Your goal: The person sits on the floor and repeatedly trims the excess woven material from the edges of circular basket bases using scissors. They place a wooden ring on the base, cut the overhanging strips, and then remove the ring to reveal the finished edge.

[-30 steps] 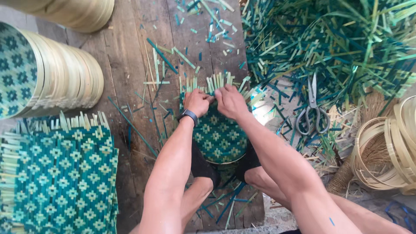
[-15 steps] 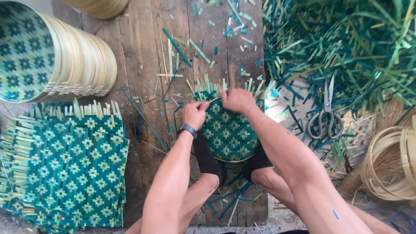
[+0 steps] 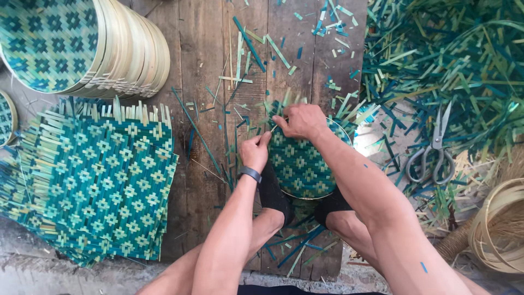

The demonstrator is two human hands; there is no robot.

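Wooden floor (image 3: 196, 180) underneath everything, littered with short cut strips. At nine o'clock, a stack of flat woven mats (image 3: 93, 180) in green and pale checks, ends fraying out. At ten to eleven o'clock, a row of round woven trays (image 3: 82, 46) standing on edge. At one to three o'clock, a loose heap of green and blue strips (image 3: 453, 71), with scissors (image 3: 434, 155) lying on its lower edge. At four o'clock, pale bamboo hoops (image 3: 499, 226).

At centre, a round woven piece (image 3: 300, 166) set in a hoop, pinned between two dark-socked feet. Right hand (image 3: 300, 121) at its twelve o'clock rim, closed around a thin strip. Left hand (image 3: 255, 153), wristband below, at its ten o'clock rim, fingertips pinched on the weave.
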